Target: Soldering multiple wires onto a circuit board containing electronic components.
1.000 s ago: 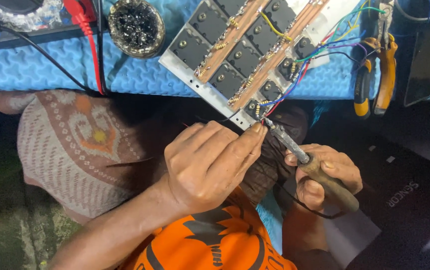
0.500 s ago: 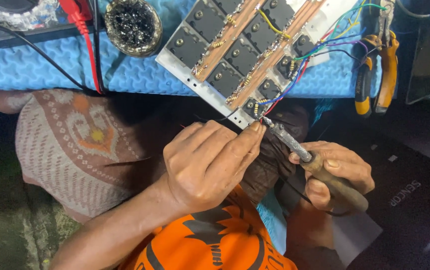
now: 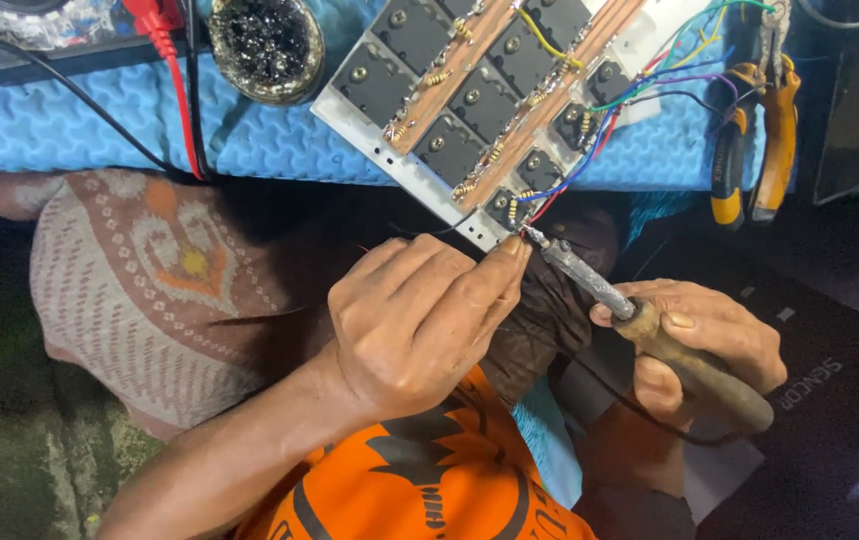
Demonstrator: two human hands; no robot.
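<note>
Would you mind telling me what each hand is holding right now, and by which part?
The right hand grips a soldering iron by its wooden handle. The left hand pinches something at the circuit board's corner; what exactly cannot be told.

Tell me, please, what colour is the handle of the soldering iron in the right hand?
Brown, wood-like handle, gripped by the right hand; the head view shows it.

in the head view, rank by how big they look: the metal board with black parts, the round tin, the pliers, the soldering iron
1. metal board
2. soldering iron, though it lies nearer the camera
3. pliers and round tin: too alike to rank, both cut off by the frame edge
</note>
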